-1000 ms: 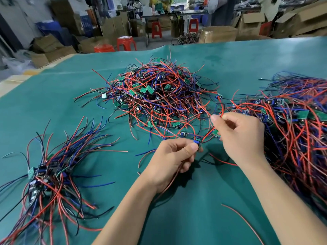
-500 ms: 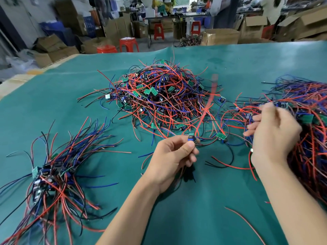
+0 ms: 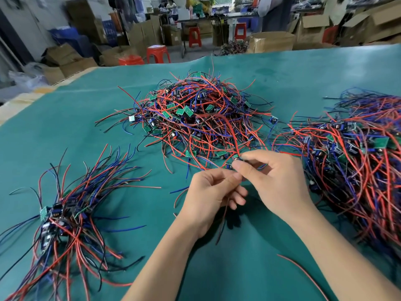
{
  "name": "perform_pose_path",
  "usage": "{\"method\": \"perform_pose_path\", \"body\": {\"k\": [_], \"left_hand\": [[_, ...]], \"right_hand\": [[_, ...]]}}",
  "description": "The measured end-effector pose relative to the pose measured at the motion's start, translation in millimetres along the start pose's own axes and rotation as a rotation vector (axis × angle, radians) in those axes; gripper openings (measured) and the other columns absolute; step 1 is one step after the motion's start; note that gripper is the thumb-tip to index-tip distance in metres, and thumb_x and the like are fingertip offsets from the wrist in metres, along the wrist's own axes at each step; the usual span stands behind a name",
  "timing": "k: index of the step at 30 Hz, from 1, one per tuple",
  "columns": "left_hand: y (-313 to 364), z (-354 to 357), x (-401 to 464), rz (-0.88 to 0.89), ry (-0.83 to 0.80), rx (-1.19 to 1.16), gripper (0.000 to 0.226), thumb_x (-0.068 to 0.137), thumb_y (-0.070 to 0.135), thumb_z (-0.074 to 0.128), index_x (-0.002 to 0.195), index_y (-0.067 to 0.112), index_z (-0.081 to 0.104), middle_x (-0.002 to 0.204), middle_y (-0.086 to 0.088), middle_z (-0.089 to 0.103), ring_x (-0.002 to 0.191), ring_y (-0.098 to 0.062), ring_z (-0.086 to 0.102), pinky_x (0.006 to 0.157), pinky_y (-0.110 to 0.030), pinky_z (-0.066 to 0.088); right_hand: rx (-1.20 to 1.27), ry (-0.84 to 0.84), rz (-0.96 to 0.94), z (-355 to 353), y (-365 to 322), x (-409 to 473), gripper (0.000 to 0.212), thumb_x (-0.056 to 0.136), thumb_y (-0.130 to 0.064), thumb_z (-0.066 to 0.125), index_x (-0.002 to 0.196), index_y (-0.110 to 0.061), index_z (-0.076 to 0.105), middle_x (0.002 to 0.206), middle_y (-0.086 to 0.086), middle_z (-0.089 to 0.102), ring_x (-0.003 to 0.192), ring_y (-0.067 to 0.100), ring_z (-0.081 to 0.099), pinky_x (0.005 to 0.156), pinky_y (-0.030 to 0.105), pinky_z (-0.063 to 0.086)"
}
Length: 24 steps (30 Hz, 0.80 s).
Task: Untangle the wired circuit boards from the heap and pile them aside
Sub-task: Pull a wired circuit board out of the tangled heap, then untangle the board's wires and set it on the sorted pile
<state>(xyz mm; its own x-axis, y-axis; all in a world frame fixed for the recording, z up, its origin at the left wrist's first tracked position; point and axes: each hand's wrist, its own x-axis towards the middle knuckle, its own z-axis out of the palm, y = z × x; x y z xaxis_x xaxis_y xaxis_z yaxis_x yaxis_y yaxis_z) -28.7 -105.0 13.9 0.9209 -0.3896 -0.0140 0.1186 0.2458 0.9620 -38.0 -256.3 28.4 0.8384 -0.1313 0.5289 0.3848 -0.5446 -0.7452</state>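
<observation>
A tangled heap of small green circuit boards with red, blue and black wires (image 3: pixel 201 120) lies mid-table. A second, larger heap (image 3: pixel 358 161) spreads at the right. A sorted pile of boards with wires fanned out (image 3: pixel 65 213) sits at the left. Just in front of the middle heap, my left hand (image 3: pixel 212 198) pinches wires between thumb and fingers, and dark wires hang down below it. Touching it, my right hand (image 3: pixel 275 181) pinches a small wired board (image 3: pixel 235 158) at its fingertips. A blurred red wire (image 3: pixel 230 131) rises from that board over the heap.
The green mat (image 3: pixel 217 268) covers the table. One loose red wire (image 3: pixel 303 274) lies near my right forearm. Beyond the far table edge stand cardboard boxes (image 3: pixel 271 41), red stools (image 3: pixel 157 54) and people at a distant bench.
My right hand left the right heap and came back left to meet my left hand. It now pinches the small board. The red wire swung over the middle heap.
</observation>
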Motion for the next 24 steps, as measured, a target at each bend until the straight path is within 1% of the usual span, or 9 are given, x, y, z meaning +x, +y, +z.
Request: {"method": "perform_pose_path", "body": {"k": [3, 5, 9, 12, 16, 18, 20, 22, 24], "left_hand": [[1, 0, -2, -0.014, -0.06, 0.073, 0.013, 0.095, 0.007, 0.061, 0.087, 0.006, 0.07, 0.061, -0.008, 0.065, 0.041, -0.011, 0.055, 0.04, -0.017, 0.04], [3, 0, -3, -0.025, -0.093, 0.119, 0.013, 0.091, 0.011, 0.062, 0.082, 0.011, 0.072, 0.061, -0.007, 0.065, 0.041, -0.011, 0.055, 0.04, -0.018, 0.04], [4, 3, -6, -0.036, -0.135, 0.15, 0.017, 0.092, 0.004, 0.059, 0.08, 0.009, 0.07, 0.066, -0.008, 0.067, 0.048, -0.014, 0.06, 0.046, -0.019, 0.045], [2, 5, -4, -0.027, -0.079, 0.113, 0.015, 0.096, -0.002, 0.054, 0.087, 0.003, 0.066, 0.07, -0.011, 0.067, 0.053, -0.015, 0.062, 0.05, -0.02, 0.048], [3, 5, -2, -0.035, -0.037, 0.041, 0.013, 0.098, -0.001, 0.052, 0.095, 0.003, 0.063, 0.075, -0.013, 0.067, 0.058, -0.017, 0.064, 0.055, -0.019, 0.05], [3, 4, -2, -0.043, -0.019, 0.018, 0.013, 0.098, -0.002, 0.051, 0.096, 0.003, 0.063, 0.076, -0.013, 0.067, 0.059, -0.017, 0.065, 0.056, -0.019, 0.05], [3, 4, -1, -0.048, 0.0, 0.01, 0.014, 0.097, -0.003, 0.05, 0.097, 0.002, 0.063, 0.077, -0.013, 0.067, 0.059, -0.016, 0.065, 0.057, -0.019, 0.05], [3, 4, -1, -0.051, 0.009, 0.007, 0.015, 0.097, -0.004, 0.05, 0.096, 0.002, 0.063, 0.076, -0.012, 0.067, 0.058, -0.015, 0.064, 0.056, -0.019, 0.05], [3, 4, -1, -0.049, 0.013, 0.007, 0.013, 0.095, -0.005, 0.05, 0.095, 0.001, 0.061, 0.075, -0.013, 0.066, 0.058, -0.015, 0.063, 0.055, -0.018, 0.049]], "right_hand": [[-0.182, 0.202, -0.086, -7, 1, 3, 0.014, 0.089, -0.027, 0.076, 0.086, -0.013, 0.079, 0.077, -0.003, 0.074, 0.073, 0.018, 0.068, 0.073, 0.04, 0.053], [-0.26, 0.323, -0.103, -19, 5, 10, 0.021, 0.092, -0.031, 0.073, 0.09, -0.011, 0.079, 0.082, 0.005, 0.075, 0.076, 0.026, 0.067, 0.074, 0.042, 0.052], [-0.334, 0.491, -0.016, -61, 30, 28, 0.044, 0.097, -0.062, 0.056, 0.099, -0.021, 0.072, 0.084, 0.0, 0.074, 0.078, 0.025, 0.067, 0.074, 0.044, 0.052], [-0.412, 0.594, 0.206, -102, 61, 35, 0.06, 0.089, -0.085, 0.038, 0.118, -0.035, 0.056, 0.109, 0.006, 0.073, 0.104, 0.035, 0.067, 0.091, 0.06, 0.051], [-0.639, 0.527, 0.397, -105, 68, 31, 0.071, 0.083, -0.065, 0.049, 0.144, -0.034, 0.03, 0.152, 0.006, 0.047, 0.138, 0.038, 0.046, 0.116, 0.056, 0.037], [-0.705, 0.545, 0.243, -86, 47, 28, 0.069, 0.079, -0.05, 0.054, 0.143, -0.031, 0.036, 0.151, 0.008, 0.044, 0.136, 0.04, 0.045, 0.115, 0.05, 0.037], [-0.67, 0.483, -0.004, -63, 26, 24, 0.055, 0.08, -0.034, 0.059, 0.134, -0.023, 0.056, 0.135, 0.014, 0.055, 0.123, 0.037, 0.05, 0.107, 0.043, 0.037], [-0.618, 0.203, -0.142, -36, 11, 16, 0.041, 0.083, -0.025, 0.064, 0.123, -0.015, 0.07, 0.119, 0.013, 0.066, 0.112, 0.036, 0.055, 0.102, 0.04, 0.036], [-0.604, -0.138, -0.118, -12, 10, 5, 0.033, 0.089, -0.018, 0.069, 0.122, -0.016, 0.074, 0.12, 0.008, 0.07, 0.113, 0.035, 0.056, 0.104, 0.04, 0.038]]}}
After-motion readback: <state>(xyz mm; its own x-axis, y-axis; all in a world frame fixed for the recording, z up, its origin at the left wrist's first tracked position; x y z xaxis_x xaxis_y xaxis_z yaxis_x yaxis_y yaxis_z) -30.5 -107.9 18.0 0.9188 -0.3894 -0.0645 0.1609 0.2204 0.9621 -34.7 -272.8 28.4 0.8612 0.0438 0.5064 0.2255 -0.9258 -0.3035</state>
